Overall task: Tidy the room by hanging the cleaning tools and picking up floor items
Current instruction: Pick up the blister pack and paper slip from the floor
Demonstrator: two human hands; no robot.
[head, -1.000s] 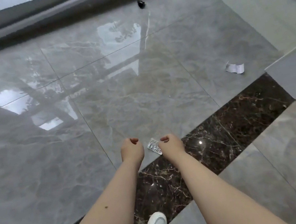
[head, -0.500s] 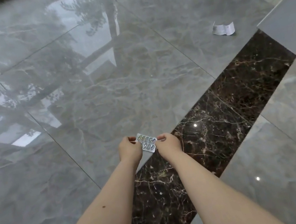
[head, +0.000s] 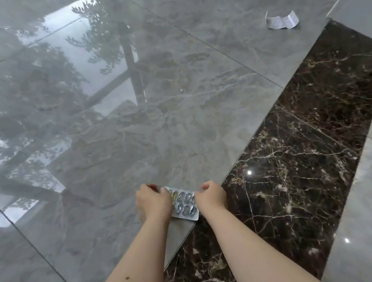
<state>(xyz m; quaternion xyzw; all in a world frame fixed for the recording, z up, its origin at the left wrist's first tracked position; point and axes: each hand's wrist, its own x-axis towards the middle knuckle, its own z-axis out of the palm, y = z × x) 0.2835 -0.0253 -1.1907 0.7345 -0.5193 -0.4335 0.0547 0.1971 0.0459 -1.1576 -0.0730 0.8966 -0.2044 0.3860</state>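
While the blister pack [head: 184, 202] is held between my two hands, I judge the hold itself to be the weak point. My left hand [head: 153, 203] has its fingers curled round one short end of the pack, and my right hand [head: 210, 196] has its fingers curled round the other; neither hand has anything else in it. How deep either pinch reaches I cannot tell, since the fingertips lie on the side turned from the camera. I take the dark marble strip [head: 303, 159] as my landmark: the pack sits over the grey tile [head: 176, 118] right at the strip's near edge, and whether it is fully off the floor or brushing it I cannot tell.

Risks as I judge them:
- The pack is thin foil and plastic, so an edge-only hold may slip and let it drop onto the polished floor, where it could skid.
- Squeezing or bending it between both hands could burst a pocket and spill a capsule, adding a small, hard-to-see item to the floor. Some pockets look filled, some look flat.
- A pale speck [head: 181, 90] lies on the grey tile well beyond the pack, on the far side from the strip; it is too small to identify and easy to miss among the reflections.
- A curled paper slip [head: 281, 21] lies on grey tile near the strip's far end, well apart from my hands and not yet picked up.
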